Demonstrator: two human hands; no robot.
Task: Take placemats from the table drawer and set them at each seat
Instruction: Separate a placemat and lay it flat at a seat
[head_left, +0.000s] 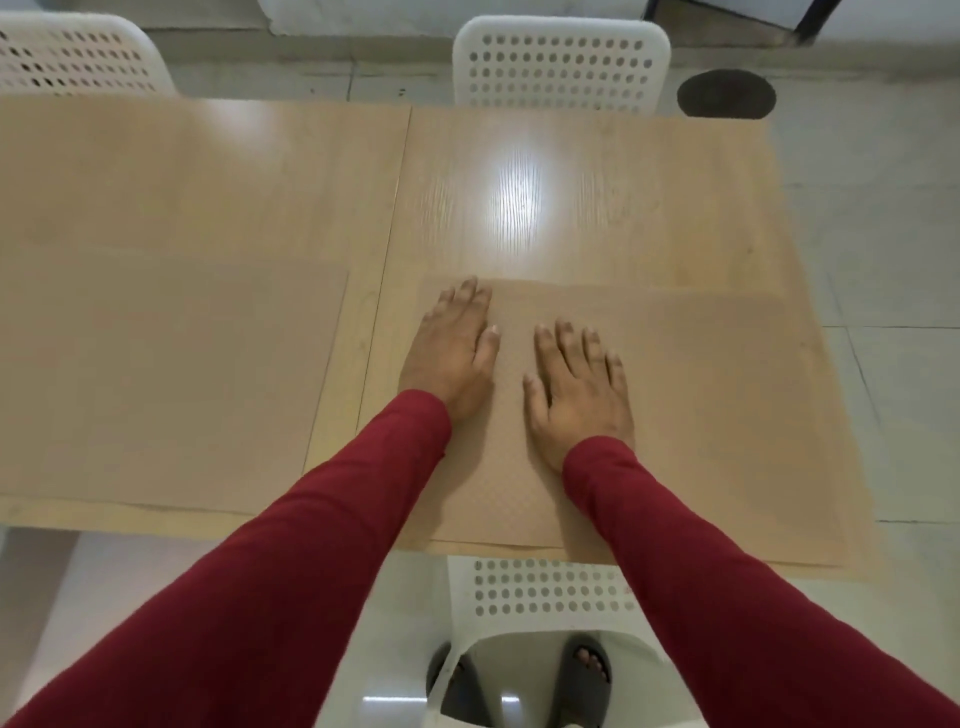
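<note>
Two placemats lie on the wooden table (571, 171). The near-right placemat (701, 415) sits flat at the 5 o'clock part of the tabletop, its near edge along the table's near edge, in front of the white perforated chair (545, 592) at 6 o'clock. Both hands rest on its left portion, palms down and fingers spread, grasping nothing: the left hand (452, 353) presses at the mat's far-left corner, partly over its left edge, and the right hand (576, 389) lies just beside it, toward 3 o'clock. Red sleeves (311, 545) cover both arms. The second placemat (156, 374) lies flat at 9 o'clock, left of the seam in the tabletop. Across the table stand two more white chairs, one at 12 o'clock (561, 62) and one at 10 o'clock (78, 57). A dark round mark (726, 93) shows on the floor at 1 o'clock.
</note>
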